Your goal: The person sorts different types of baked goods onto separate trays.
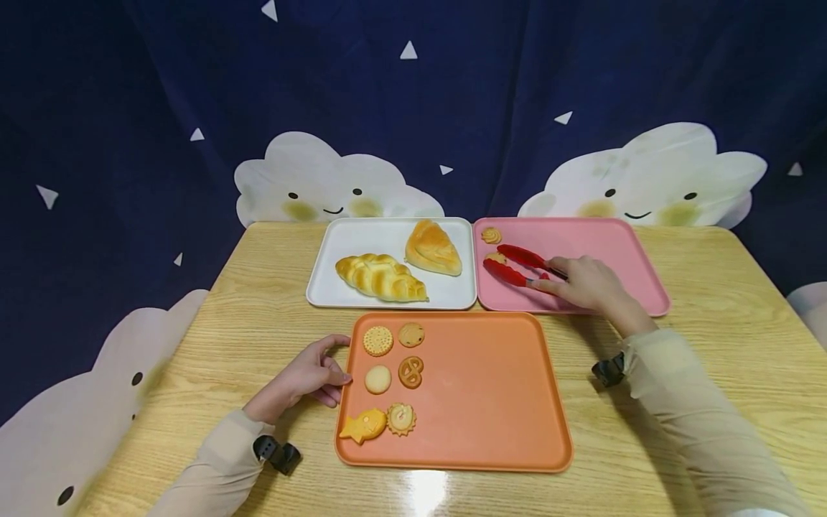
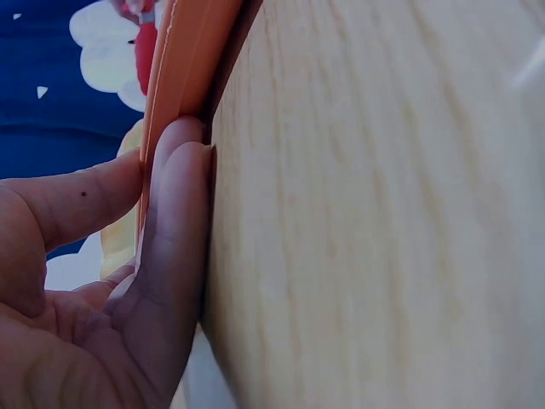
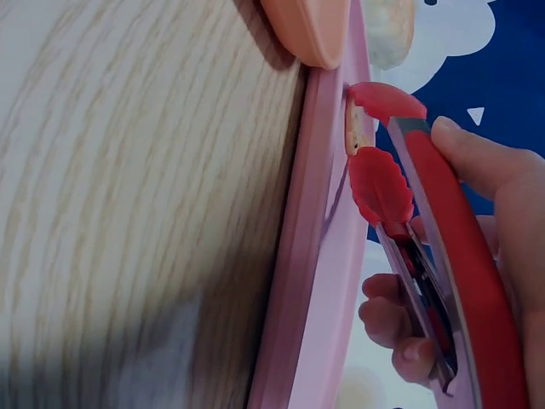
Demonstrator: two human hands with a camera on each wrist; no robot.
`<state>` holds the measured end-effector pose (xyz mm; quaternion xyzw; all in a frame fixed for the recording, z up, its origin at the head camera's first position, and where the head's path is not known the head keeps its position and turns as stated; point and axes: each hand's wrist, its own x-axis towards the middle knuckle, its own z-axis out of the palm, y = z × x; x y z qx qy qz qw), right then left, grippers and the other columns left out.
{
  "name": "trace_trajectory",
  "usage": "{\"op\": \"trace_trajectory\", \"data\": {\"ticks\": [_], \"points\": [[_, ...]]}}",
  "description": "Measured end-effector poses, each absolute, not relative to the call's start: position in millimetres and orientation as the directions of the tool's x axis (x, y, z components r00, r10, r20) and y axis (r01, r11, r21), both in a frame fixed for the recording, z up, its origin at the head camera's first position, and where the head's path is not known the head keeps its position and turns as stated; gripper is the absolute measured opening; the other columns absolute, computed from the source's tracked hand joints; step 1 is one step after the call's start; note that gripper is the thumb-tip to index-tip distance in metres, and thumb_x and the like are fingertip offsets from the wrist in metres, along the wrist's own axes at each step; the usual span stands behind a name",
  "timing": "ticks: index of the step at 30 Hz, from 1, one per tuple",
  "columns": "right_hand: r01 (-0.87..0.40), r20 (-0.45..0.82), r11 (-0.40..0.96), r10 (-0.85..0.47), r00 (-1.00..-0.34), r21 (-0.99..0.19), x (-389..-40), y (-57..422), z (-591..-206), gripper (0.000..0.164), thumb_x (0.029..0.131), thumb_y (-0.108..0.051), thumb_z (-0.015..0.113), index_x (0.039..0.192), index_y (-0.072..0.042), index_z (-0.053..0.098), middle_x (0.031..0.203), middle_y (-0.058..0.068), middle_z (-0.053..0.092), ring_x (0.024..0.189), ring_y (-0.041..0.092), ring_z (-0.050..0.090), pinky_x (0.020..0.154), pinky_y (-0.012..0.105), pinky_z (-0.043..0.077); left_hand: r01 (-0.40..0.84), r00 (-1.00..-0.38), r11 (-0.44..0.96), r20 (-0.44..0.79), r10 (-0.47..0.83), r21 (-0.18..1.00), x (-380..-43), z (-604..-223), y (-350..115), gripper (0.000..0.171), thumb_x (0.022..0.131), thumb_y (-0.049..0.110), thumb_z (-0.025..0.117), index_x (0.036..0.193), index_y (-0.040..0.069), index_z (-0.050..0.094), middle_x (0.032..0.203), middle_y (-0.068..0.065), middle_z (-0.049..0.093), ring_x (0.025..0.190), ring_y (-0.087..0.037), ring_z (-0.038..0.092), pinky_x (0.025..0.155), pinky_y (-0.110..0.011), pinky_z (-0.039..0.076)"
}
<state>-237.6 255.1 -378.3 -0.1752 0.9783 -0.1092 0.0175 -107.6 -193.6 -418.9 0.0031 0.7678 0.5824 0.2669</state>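
In the head view, my left hand holds the left rim of an orange tray; the left wrist view has the thumb on the rim and fingers against its outer side. My right hand grips red-tipped tongs over a pink tray. Between the parted tong tips lies a round cookie; the right wrist view has the tongs on both sides of that cookie. Whether both tips touch it, I cannot tell. A swirled cookie lies behind it.
Cookies sit in the orange tray's left part, among them a pretzel and a fish-shaped cookie. A white tray beside the pink one bears a braided bread and a triangular bread. All stand on a wooden table.
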Motion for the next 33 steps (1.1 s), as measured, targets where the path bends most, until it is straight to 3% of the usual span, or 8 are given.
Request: {"op": "trace_trajectory", "data": {"ticks": [7, 13, 25, 29, 33], "points": [[-0.334, 0.02, 0.917, -0.338, -0.941, -0.218, -231.5, 256.5, -374.3, 0.068, 0.081, -0.06, 0.053, 0.121, -0.004, 0.056, 0.105, 0.026, 0.06, 0.09, 0.043, 0.055, 0.075, 0.057, 0.043, -0.312, -0.857, 0.318, -0.409, 0.312, 0.895, -107.7, -419.8, -193.1, 0.064, 0.082, -0.002, 0.061, 0.136, -0.001, 0.027, 0.064, -0.008, 0.059, 0.045, -0.014, 0.056, 0.044, -0.034, 0.052], [-0.344, 0.024, 0.915, -0.347, -0.937, -0.21, -219.9, 254.9, -367.1, 0.072, 0.079, -0.062, 0.054, 0.122, -0.004, 0.056, 0.101, 0.025, 0.061, 0.085, 0.04, 0.057, 0.072, 0.055, 0.044, -0.313, -0.858, 0.32, -0.411, 0.308, 0.894, -107.8, -419.9, -193.0, 0.063, 0.082, -0.002, 0.061, 0.136, -0.001, 0.028, 0.065, -0.008, 0.059, 0.045, -0.014, 0.056, 0.044, -0.034, 0.052], [-0.448, 0.118, 0.872, -0.432, -0.894, -0.198, -186.8, 257.2, -361.7, 0.056, 0.082, -0.049, 0.061, 0.118, -0.005, 0.06, 0.084, 0.015, 0.066, 0.074, 0.033, 0.06, 0.063, 0.051, 0.047, -0.312, -0.859, 0.32, -0.409, 0.307, 0.895, -107.3, -419.9, -193.1, 0.064, 0.081, -0.002, 0.061, 0.136, -0.001, 0.027, 0.064, -0.008, 0.059, 0.045, -0.015, 0.056, 0.044, -0.034, 0.052], [-0.468, 0.139, 0.863, -0.449, -0.883, -0.188, -177.6, 256.4, -361.0, 0.054, 0.08, -0.047, 0.063, 0.116, -0.007, 0.061, 0.069, 0.007, 0.063, 0.065, 0.026, 0.058, 0.058, 0.045, 0.046, -0.312, -0.86, 0.322, -0.41, 0.305, 0.894, -107.5, -419.6, -193.4, 0.065, 0.081, -0.002, 0.061, 0.137, -0.001, 0.027, 0.065, -0.008, 0.059, 0.045, -0.015, 0.056, 0.045, -0.034, 0.053], [-0.484, 0.153, 0.853, -0.461, -0.874, -0.196, -168.8, 253.8, -361.0, 0.054, 0.078, -0.047, 0.065, 0.115, -0.007, 0.062, 0.074, 0.009, 0.066, 0.069, 0.028, 0.061, 0.061, 0.047, 0.048, -0.313, -0.86, 0.328, -0.413, 0.301, 0.891, -107.8, -419.5, -193.3, 0.065, 0.081, -0.001, 0.062, 0.137, 0.0, 0.027, 0.065, -0.008, 0.059, 0.045, -0.014, 0.057, 0.045, -0.034, 0.053]]}}
